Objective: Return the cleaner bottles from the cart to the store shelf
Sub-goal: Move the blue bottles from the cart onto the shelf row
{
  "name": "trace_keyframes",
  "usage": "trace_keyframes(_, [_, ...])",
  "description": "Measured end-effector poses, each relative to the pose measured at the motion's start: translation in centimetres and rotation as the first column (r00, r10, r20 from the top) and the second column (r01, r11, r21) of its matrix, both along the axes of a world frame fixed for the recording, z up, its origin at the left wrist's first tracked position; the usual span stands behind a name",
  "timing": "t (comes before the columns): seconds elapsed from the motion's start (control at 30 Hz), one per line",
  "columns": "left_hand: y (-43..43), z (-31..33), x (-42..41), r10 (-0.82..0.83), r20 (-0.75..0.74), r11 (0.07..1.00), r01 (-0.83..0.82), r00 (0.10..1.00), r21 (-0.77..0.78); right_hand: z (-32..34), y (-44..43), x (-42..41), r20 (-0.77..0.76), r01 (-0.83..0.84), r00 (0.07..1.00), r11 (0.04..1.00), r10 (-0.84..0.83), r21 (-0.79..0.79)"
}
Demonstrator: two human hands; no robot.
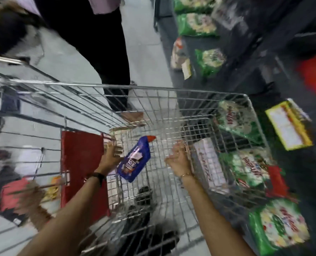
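Note:
A blue cleaner bottle (pixel 135 159) with a red cap lies tilted inside the wire cart (pixel 153 89), its cap pointing away from me. My left hand (pixel 111 156) reaches into the cart and touches the bottle's left side, fingers spread. Motion blur hides whether it grips. My right hand (pixel 179 159) hovers open to the right of the bottle, apart from it. The store shelf (pixel 275 74) runs along the right, dark, with green bags on it.
A red flap (pixel 81 163) stands at the cart's left side. A white box (pixel 208 163) and green bags (pixel 245 167) lie beyond the cart's right wall. Another person in dark trousers (pixel 105 52) stands just past the cart's front. A second cart (pixel 15 145) is on the left.

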State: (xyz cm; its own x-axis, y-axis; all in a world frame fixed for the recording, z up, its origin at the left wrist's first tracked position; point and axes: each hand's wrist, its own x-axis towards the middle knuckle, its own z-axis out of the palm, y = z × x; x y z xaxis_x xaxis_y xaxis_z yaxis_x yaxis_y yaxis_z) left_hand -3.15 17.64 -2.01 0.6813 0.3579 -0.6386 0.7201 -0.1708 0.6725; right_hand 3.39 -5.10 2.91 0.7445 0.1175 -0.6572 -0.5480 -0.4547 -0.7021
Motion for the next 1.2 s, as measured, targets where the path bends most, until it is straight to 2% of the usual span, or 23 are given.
trace_keyframes(0.07, [0.4, -2.1, 0.1, -0.067, -0.07, 0.998, 0.067, 0.995, 0.001, -3.2, 1.2, 0.5, -0.103, -0.105, 0.99, 0.989, 0.094, -0.104])
trace_keyframes(0.13, [0.8, -4.8, 0.4, -0.152, -0.128, 0.985, 0.161, 0.98, 0.063, -6.3, 2.7, 1.0, -0.153, -0.136, 0.982, 0.977, 0.111, -0.165])
trace_keyframes(0.27, [0.9, -8.4, 1.5, -0.35, -0.192, 0.928, 0.367, 0.917, 0.064, -10.4, 6.1, 1.7, -0.173, -0.179, 0.974, 0.965, 0.146, -0.193])
trace_keyframes(0.37, [0.8, -9.3, 2.4, -0.483, -0.198, 0.87, 0.492, 0.853, -0.004, -12.2, 8.3, 2.0, -0.17, -0.216, 0.969, 0.953, 0.181, -0.214])
trace_keyframes(0.43, [0.8, -9.3, 2.4, -0.514, -0.167, 0.855, 0.519, 0.841, -0.019, -13.2, 9.0, 1.9, -0.169, -0.174, 0.976, 0.96, 0.138, -0.219])
trace_keyframes(0.57, [0.2, -9.6, 2.1, -0.533, -0.174, 0.835, 0.548, 0.828, 0.045, -13.9, 8.8, 1.1, -0.188, -0.091, 0.981, 0.969, 0.047, -0.232])
trace_keyframes(0.67, [-0.2, -9.1, 1.7, -0.579, -0.169, 0.805, 0.592, 0.798, 0.038, -13.3, 7.4, 0.6, -0.229, 0.017, 0.972, 0.986, -0.056, -0.169])
trace_keyframes(0.77, [-1.4, -7.6, 2.0, -0.624, -0.127, 0.775, 0.631, 0.771, 0.027, -11.4, 5.1, 0.9, -0.224, 0.027, 0.973, 0.99, -0.057, -0.137])
trace_keyframes(0.87, [-3.2, -4.9, 2.7, -0.673, -0.054, 0.737, 0.675, 0.738, 0.045, -8.2, 2.5, 0.9, -0.159, 0.038, 0.985, 0.989, -0.06, -0.141])
trace_keyframes(1.0, [-6.0, -0.4, 3.8, -0.719, 0.059, 0.695, 0.712, 0.693, 0.1, -2.6, -1.5, 0.2, 0.031, 0.151, 0.988, 0.977, -0.148, -0.147])
trace_keyframes(1.1, [-8.5, 3.8, 4.9, -0.765, 0.194, 0.643, 0.746, 0.614, 0.175, 3.6, -4.5, -0.7, 0.163, 0.228, 0.965, 0.965, -0.207, -0.127])
trace_keyframes(1.2, [-11.5, 8.8, 5.3, -0.779, 0.312, 0.611, 0.769, 0.544, 0.186, 9.8, -7.7, -2.7, 0.344, 0.322, 0.898, 0.943, -0.274, -0.088])
